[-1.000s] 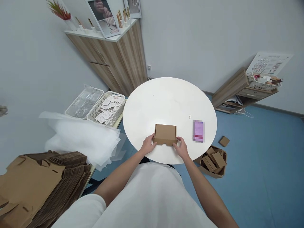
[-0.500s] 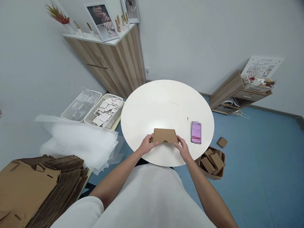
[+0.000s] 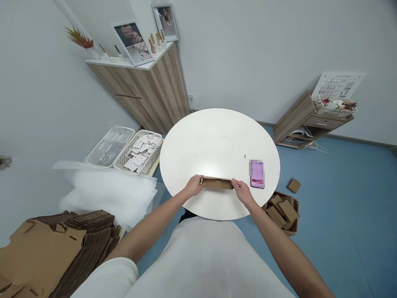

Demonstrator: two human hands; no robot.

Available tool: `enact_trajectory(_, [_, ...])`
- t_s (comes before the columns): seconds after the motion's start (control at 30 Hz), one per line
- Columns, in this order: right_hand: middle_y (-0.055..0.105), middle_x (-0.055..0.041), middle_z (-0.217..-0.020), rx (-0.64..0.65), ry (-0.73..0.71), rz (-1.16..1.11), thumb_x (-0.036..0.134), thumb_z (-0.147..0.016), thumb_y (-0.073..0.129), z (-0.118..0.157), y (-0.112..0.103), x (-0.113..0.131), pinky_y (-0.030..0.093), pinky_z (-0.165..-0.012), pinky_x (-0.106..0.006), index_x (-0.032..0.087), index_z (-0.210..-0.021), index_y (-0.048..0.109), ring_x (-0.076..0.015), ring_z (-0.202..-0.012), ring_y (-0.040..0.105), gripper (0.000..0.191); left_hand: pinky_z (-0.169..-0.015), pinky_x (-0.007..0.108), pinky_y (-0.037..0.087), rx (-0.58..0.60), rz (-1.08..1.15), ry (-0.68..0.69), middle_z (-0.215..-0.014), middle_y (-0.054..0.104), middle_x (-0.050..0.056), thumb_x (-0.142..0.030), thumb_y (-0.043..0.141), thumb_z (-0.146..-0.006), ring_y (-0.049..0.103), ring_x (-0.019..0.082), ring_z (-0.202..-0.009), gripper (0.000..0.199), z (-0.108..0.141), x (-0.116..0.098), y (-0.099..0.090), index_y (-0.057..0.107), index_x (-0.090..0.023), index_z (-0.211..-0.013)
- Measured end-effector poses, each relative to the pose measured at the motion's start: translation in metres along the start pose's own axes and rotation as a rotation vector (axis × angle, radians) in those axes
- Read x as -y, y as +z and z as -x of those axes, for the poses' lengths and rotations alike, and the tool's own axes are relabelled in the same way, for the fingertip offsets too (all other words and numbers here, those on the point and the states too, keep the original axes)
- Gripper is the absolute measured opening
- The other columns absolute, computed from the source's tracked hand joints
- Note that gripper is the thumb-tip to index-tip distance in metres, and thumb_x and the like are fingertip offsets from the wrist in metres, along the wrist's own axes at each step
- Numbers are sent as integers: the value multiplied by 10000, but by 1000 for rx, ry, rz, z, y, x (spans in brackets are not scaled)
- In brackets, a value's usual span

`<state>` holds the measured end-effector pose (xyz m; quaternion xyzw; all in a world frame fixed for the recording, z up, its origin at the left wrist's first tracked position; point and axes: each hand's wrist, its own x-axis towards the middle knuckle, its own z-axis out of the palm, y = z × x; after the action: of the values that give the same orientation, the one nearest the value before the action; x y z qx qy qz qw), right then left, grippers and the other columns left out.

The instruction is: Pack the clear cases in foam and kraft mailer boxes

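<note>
Two hands, 1 sm. brown cardboard box (image 3: 218, 183), all over near part of rd. white table (image 3: 217, 140).

Left hand (image 3: 194, 185): fingers closed on left end of box. Right hand (image 3: 241, 191): fingers pinching right end, same box. One narrow face of box shows; contact w/ tabletop, can't tell from where I stand.

Phone (image 3: 257, 174), 1 pc., purple screen, blurred: on table, right part.

Carton (image 3: 297, 221) w/ sm. boxes (image 3: 288, 210): right of table, near side. Loose box (image 3: 293, 186), 1 pc.: on floor, right of table.

White baskets (image 3: 125, 156), 2 pcs.: left of table; 1 w/ white cards (image 3: 141, 153), 1 w/ clear plastic pcs. (image 3: 110, 147).

White sheets (image 3: 108, 188), qty. unclear: left of table, nearer me.

Flat cardboard stack (image 3: 43, 252): well left of table, nearest.

Wood-grain cabinet (image 3: 149, 95): beyond table, left. Shelf unit (image 3: 294, 118): beyond table, right.
</note>
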<state>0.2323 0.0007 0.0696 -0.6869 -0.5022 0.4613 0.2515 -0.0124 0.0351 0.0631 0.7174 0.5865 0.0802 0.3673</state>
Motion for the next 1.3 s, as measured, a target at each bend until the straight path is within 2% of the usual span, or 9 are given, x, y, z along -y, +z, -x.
enact_trajectory(0.07, [601,-60,-842,-4,-14,12,630,-752,338,-1,0,2,382,-726,-297,188,-812,635,-206,-827,518,535,-652,285,389,8,-17,-15,-798,499,42,-345,454,-772,501,182,-725,218,-3,-1,-1,555,-185,-883])
enact_trajectory(0.17, [545,-37,-632,-12,-38,24,643,-755,299,-4,1,4,364,-604,-271,178,-619,560,-175,-666,491,551,-678,277,396,-17,-14,-48,-901,479,68,-345,438,-791,503,181,-779,287,-4,-4,-1,530,-178,-1006])
enact_trajectory(0.33, [447,-6,-530,-38,-32,38,646,-743,303,-7,0,7,313,-529,-257,197,-525,449,-149,-572,433,520,-710,280,401,-70,-18,-41,-898,479,70,-307,452,-798,500,189,-824,366,-4,-5,3,474,-167,-1136])
enact_trajectory(0.67, [477,-7,-604,41,60,-63,648,-718,349,-12,-4,10,312,-549,-244,194,-551,426,-153,-625,463,490,-768,317,416,-135,78,36,-882,517,55,-214,460,-789,504,191,-863,428,-3,-4,5,417,-183,-1214])
enact_trajectory(1.07, [512,-15,-590,57,56,-127,639,-718,375,-19,-4,10,369,-566,-255,183,-579,527,-141,-588,461,500,-751,328,420,-96,128,16,-893,541,60,-179,472,-761,519,190,-830,381,-6,-7,-2,472,-180,-1142])
enact_trajectory(1.2, [577,-32,-735,89,61,-191,601,-710,432,-18,-7,9,410,-624,-275,185,-765,630,-143,-644,483,465,-739,322,422,-95,126,20,-898,528,61,-205,467,-774,508,183,-810,371,-7,-5,0,474,-188,-1145])
enact_trajectory(1.3, [585,-36,-888,108,82,-271,558,-698,490,-17,-8,7,437,-690,-291,211,-962,626,-136,-693,497,457,-743,325,420,-101,125,44,-886,518,59,-226,477,-777,500,181,-798,368,-7,-2,1,481,-193,-1143])
